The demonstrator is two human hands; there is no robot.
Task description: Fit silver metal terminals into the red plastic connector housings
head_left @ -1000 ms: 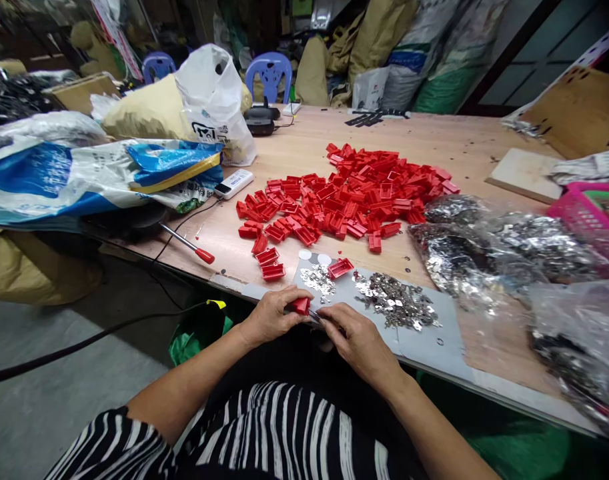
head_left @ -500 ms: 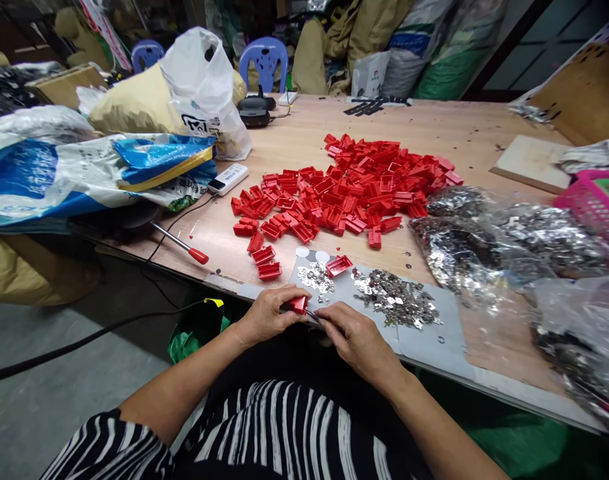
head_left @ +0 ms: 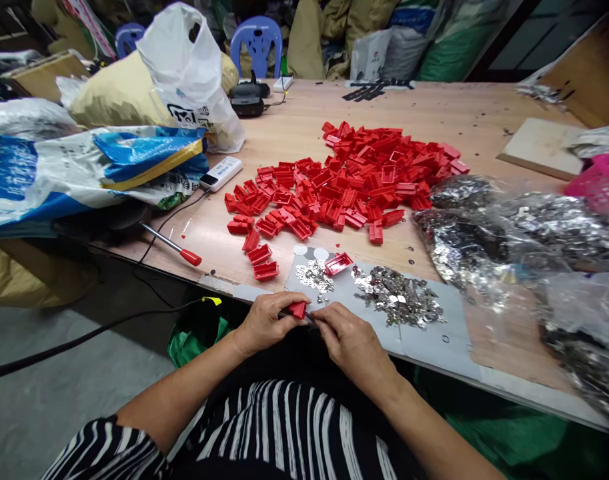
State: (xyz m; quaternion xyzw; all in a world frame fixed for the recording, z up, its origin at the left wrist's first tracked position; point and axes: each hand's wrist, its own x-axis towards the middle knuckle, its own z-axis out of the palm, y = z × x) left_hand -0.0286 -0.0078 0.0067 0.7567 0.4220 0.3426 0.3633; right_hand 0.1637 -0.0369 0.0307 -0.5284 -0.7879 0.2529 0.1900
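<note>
At the table's front edge, my left hand is closed round a small red plastic box, held between thumb and fingers. My right hand pinches a thin, dark metal tool whose end meets the box; its tip and full shape are hidden. Just beyond my hands on a grey mat lie a small heap of shiny flat metal pieces and a larger heap of metal pieces. Between these heaps sits another red box, its hollow side up.
A big pile of red boxes covers mid-table. Clear bags of metal parts and a pink basket stand right. On the left are a red-tipped lever, a white device with a cable, and plastic sacks.
The red box in my left hand has tilted slightly, and the tool in my right hand stays against it. The whole view has shifted a little; the heaps look the same.
</note>
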